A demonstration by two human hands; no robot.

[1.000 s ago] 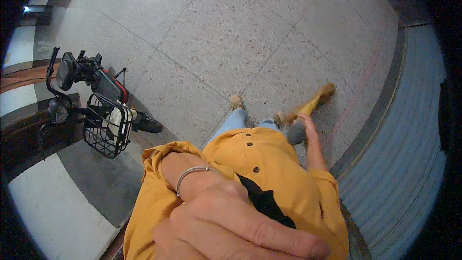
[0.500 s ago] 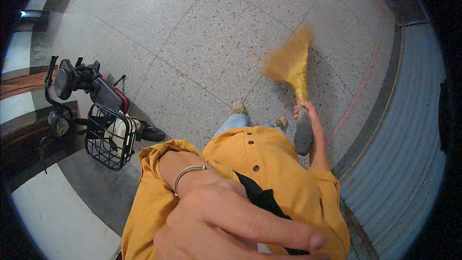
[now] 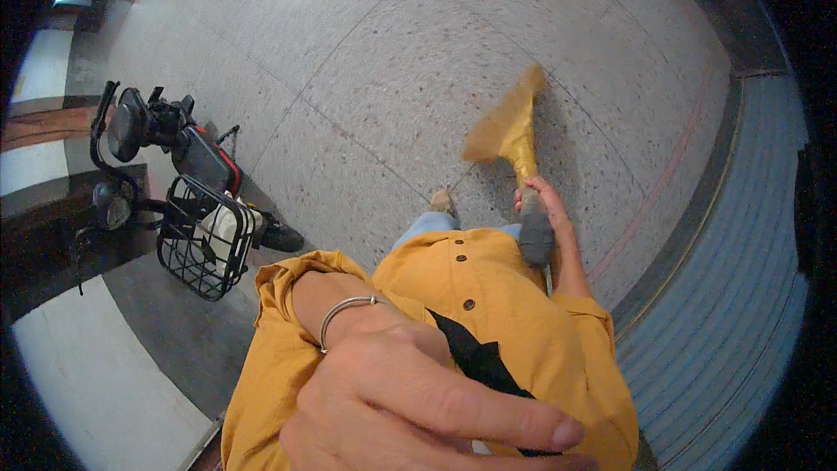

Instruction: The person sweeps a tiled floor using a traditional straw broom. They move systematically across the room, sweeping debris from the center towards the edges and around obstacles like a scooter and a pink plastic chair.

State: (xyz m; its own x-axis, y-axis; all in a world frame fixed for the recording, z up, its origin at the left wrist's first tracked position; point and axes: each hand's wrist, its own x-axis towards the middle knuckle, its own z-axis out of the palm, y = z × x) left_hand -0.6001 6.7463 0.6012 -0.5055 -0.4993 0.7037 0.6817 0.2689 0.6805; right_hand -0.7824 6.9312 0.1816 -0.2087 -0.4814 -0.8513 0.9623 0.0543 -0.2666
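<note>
My right hand point(image 3: 545, 203) is wrapped round the short handle of a broom point(image 3: 521, 150). The broom has a fan of yellow-brown bristles, a yellow bound neck and a dark grey handle end. Its bristles reach over the speckled floor ahead and to the right of my feet, slightly blurred. Close below the camera, my left hand point(image 3: 392, 397) lies across the front of my body, with a bracelet point(image 3: 336, 318) at the wrist. Its visible fingers stretch to the right with a gap between them; the lower ones are cut off by the frame. A black strap point(image 3: 471, 352) passes beside it.
At the left stands a small black two-wheeler point(image 3: 192, 153) with a wire basket point(image 3: 205, 249) that holds a pale object. A ridged blue-grey metal panel point(image 3: 732, 279) runs along the right side. Speckled floor point(image 3: 349, 61) with thin joint lines spreads ahead.
The broom's bristles have swung left and closer to my feet, and my right hand has shifted slightly left with the handle. My left hand stays across my body.
</note>
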